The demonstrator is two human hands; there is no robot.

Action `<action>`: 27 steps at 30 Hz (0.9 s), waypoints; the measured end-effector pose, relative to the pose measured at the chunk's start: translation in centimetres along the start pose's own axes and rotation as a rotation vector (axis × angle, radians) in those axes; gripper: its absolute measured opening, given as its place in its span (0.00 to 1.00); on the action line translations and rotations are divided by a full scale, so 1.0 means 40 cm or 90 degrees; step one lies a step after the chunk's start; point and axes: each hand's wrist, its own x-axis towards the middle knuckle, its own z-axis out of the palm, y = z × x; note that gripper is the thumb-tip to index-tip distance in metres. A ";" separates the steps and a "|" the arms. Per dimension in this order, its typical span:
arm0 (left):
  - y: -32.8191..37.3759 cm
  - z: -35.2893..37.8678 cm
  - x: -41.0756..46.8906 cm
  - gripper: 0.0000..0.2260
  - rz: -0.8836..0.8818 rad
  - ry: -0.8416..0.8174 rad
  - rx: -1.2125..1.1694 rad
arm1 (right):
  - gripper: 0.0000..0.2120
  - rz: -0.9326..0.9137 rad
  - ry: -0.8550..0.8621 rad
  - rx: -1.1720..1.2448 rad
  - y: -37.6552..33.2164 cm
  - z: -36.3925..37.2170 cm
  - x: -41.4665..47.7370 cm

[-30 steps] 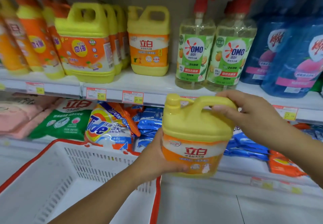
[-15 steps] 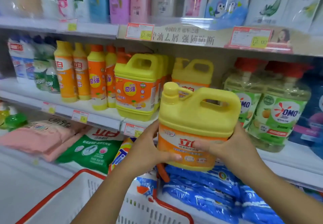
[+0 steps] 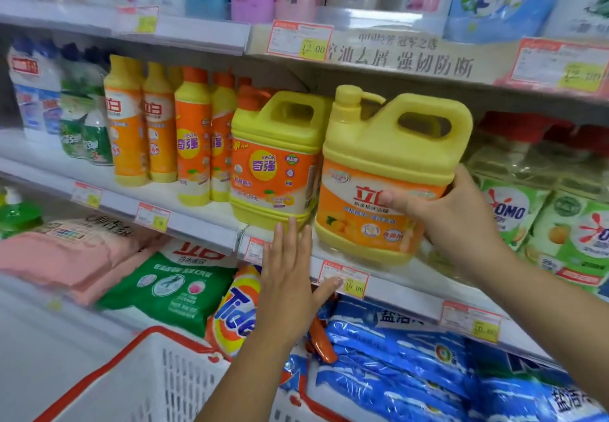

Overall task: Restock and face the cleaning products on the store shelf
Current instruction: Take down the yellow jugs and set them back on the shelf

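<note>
**Seat the jug flat, label to the front**

Start from the grip as it stands: right hand (image 3: 458, 220) curled round the right flank of the yellow jug (image 3: 392, 174), thumb laid across the orange label, the other fingers hidden behind. Left hand (image 3: 290, 276) flat, fingers straight and together, gripping nothing. Its fingertips sit just below the base of the neighbouring jug (image 3: 273, 164), and its thumb tip is at the price tag (image 3: 344, 281).

Find the yellow jug just right of the left fingertips, over the front lip of the shelf (image 3: 184, 223), leaning a little. Hard to tell whether the base is already down or a touch above the board.

- Lower until the whole base bears, not only the front rim.
- Bring the flat left palm up against the jug's free side, opposite the right fingers, to stop any swing from the one-sided hold.
- Push straight back from the thumb, only far enough to line up with the neighbouring jug's front.
- Twist so the label looks squarely out, matching the one beside the left fingertips.
- Mind the pump bottles (image 3: 514, 210) crowding the back of the right fingers, likely the first thing to get knocked.
- Let go only once nothing rocks.
</note>
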 end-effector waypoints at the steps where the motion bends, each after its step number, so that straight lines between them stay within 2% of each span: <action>1: -0.003 0.004 0.001 0.43 0.002 0.001 0.000 | 0.39 0.004 -0.002 0.003 0.003 0.003 0.010; 5: -0.013 0.012 -0.001 0.43 0.009 -0.003 -0.005 | 0.37 0.029 -0.010 -0.002 0.043 0.020 0.034; 9: -0.017 0.017 0.003 0.42 0.008 0.002 -0.025 | 0.33 0.068 0.029 0.021 0.075 0.017 0.063; 12: -0.014 0.013 0.001 0.42 0.002 -0.007 -0.005 | 0.39 0.088 0.060 -0.040 0.117 0.034 0.053; 16: -0.014 0.002 -0.001 0.41 0.006 -0.007 0.001 | 0.48 0.074 0.024 -0.049 0.171 0.069 0.008; 23: -0.015 -0.014 -0.003 0.40 0.014 -0.012 0.000 | 0.46 0.132 0.003 -0.029 0.155 0.076 0.031; 25: -0.020 -0.028 -0.006 0.39 0.023 -0.025 -0.011 | 0.47 0.133 0.038 -0.112 0.147 0.076 0.011; 27: -0.032 -0.045 -0.009 0.37 0.031 -0.030 -0.046 | 0.48 0.040 0.069 -0.250 0.122 0.092 -0.041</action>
